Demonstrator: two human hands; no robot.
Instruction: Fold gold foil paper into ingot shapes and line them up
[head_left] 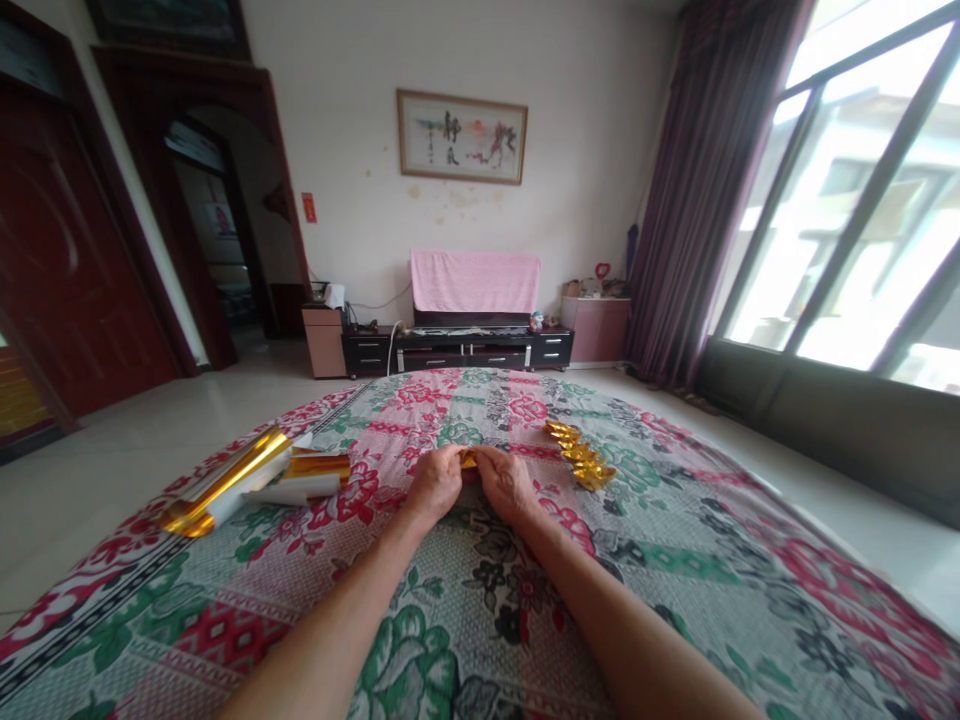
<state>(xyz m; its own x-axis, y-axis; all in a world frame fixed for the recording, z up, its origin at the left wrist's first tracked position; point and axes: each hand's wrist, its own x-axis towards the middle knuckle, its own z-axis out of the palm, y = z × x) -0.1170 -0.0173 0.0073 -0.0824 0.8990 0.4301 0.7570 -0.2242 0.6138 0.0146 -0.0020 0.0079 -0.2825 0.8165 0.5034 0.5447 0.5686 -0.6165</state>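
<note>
Between my two hands is a small piece of gold foil paper point(469, 459), mostly hidden by the fingers. My left hand point(436, 480) pinches its left side, and my right hand point(507, 484) pinches the right side, with both hands close together above the flowered cloth. To the right of them lies a row of several folded gold paper pieces point(580, 456), overlapping one another. Off to the left, curled sheets of gold paper point(247, 475) with pale undersides rest on the cloth.
A flowered cloth point(420, 640) in red, green and grey covers the broad surface under my arms. Beyond it, a low black cabinet point(465, 352) stands against the wall, with a pink towel point(475, 280) draped above it. Windows and a purple curtain point(690, 190) are at the right.
</note>
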